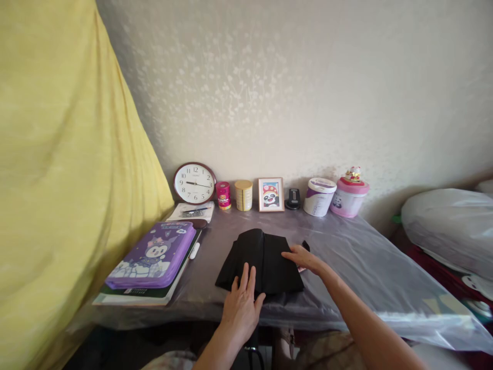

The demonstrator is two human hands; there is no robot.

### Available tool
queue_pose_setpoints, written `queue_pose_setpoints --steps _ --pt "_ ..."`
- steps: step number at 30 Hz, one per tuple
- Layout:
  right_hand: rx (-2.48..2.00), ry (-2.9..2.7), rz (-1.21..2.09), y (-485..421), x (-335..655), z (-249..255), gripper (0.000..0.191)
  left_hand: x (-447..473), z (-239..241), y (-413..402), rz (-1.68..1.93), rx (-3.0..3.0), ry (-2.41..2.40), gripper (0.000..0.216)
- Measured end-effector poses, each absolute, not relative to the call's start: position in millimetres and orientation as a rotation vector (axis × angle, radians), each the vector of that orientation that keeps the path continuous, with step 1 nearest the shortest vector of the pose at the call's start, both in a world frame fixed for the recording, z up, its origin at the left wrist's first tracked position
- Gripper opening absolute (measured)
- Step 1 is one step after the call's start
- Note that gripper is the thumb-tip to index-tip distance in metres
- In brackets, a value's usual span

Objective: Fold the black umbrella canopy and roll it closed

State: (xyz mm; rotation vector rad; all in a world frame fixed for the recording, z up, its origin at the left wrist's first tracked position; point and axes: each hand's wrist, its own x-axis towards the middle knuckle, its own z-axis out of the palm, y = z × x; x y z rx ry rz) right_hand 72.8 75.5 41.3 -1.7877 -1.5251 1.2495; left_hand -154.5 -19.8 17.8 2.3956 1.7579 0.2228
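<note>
A folded piece of black cloth (275, 259) lies on the table in front of me, with a crease running down its middle. My left hand (242, 303) rests on its near left part, fingers stretched and a little apart. Over the right edge of the cloth lies my right hand (302, 258), its fingers reaching flat onto the fabric; its underside is hidden. A small black tab (306, 245) sticks up just beyond the right hand. Something pinkish shows beneath that hand, too small to make out.
A purple cartoon case (154, 254) sits on books (131, 298) at the left. Along the wall stand a clock (194, 183), a pink tin (223, 196), a yellow-lidded container (244, 196), a panda picture frame (271, 195) and two tubs (320, 197). A yellow curtain (69, 154) hangs left.
</note>
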Motion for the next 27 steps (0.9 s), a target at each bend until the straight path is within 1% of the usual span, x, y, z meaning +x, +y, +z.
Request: queue_pose_setpoints --steps 6,13,16,27 --pt "-1.641 -1.556 1.207 72.7 68.8 51.7 0.019 -154.3 21.6 -21.7 0.22 2.391 1.802 0.063" --pt "-1.491 -1.507 1.179 74.5 51.8 65.9 0.028 -157.6 13.3 -19.5 0.335 2.378 1.779 0.063" --pt "-1.446 -1.475 1.186 75.4 40.7 69.5 0.03 -158.0 12.0 -19.0 0.307 2.366 1.782 0.064" --pt "-1.305 -1.405 1.198 87.2 -12.0 64.1 0.029 -158.6 18.8 -21.4 0.309 2.291 1.751 0.069"
